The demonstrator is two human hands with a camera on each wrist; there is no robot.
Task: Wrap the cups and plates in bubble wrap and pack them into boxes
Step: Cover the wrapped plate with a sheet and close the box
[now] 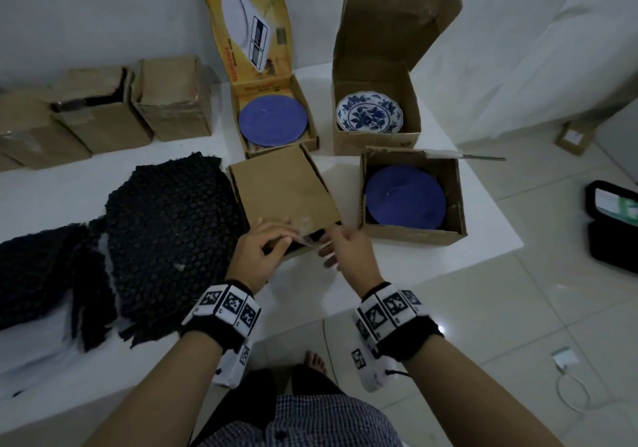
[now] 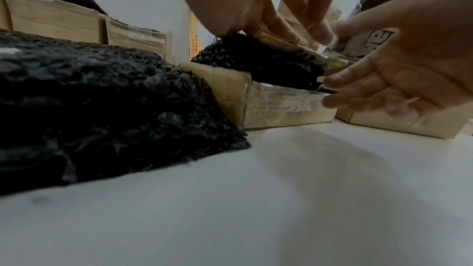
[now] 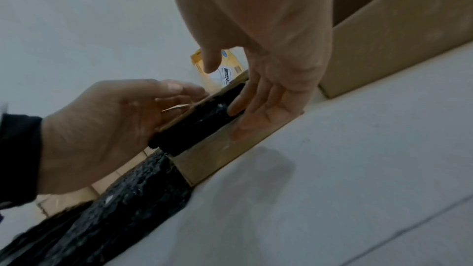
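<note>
A flat cardboard box [image 1: 283,191] lies at the table's near middle with its lid almost down. A bundle in black bubble wrap [image 2: 256,64] shows in the gap under the lid. My left hand [image 1: 276,244] pinches the lid's front edge, thumb on top. My right hand [image 1: 331,246] has straight fingers [image 3: 256,108] touching the box's front wall. Loose black bubble wrap sheets [image 1: 172,218] lie left of the box. Bare plates sit in three open boxes: a purple plate [image 1: 272,120], a blue-and-white plate [image 1: 369,112] and another purple plate [image 1: 405,196].
Several closed cardboard boxes [image 1: 103,111] stand at the table's back left. The white table [image 1: 483,246] ends just right of the plate boxes. On the tiled floor lie an open black case [image 1: 614,218], a small carton [image 1: 573,137] and a white cable [image 1: 569,388].
</note>
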